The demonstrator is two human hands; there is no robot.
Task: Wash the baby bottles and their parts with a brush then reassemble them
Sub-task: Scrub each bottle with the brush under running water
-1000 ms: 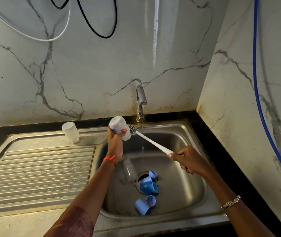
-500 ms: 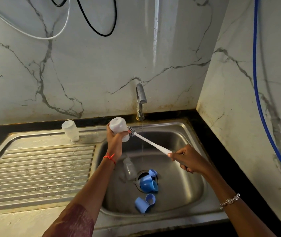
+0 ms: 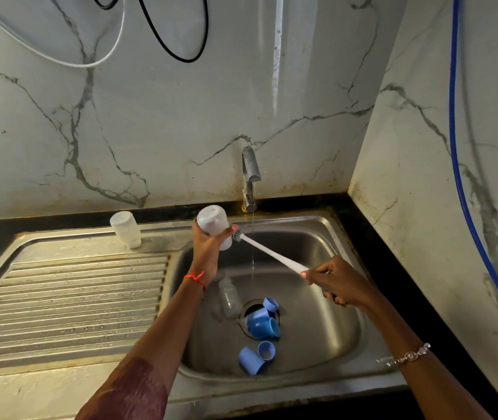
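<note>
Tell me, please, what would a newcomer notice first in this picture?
Above the steel sink, the left hand holds a white baby bottle, while the right hand grips a white bottle brush whose bristles meet the bottle's lower end. A thin stream of water falls from the tap at the back wall. Around the drain lie blue bottle parts, and another bottle stands on the drainboard at left.

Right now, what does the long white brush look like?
The brush has a thin white handle, seemingly plastic, and a small grey bristly head. It slants up-left over the sink. The right hand grips its lower end; its head is at the mouth of the white bottle the left hand holds.
</note>
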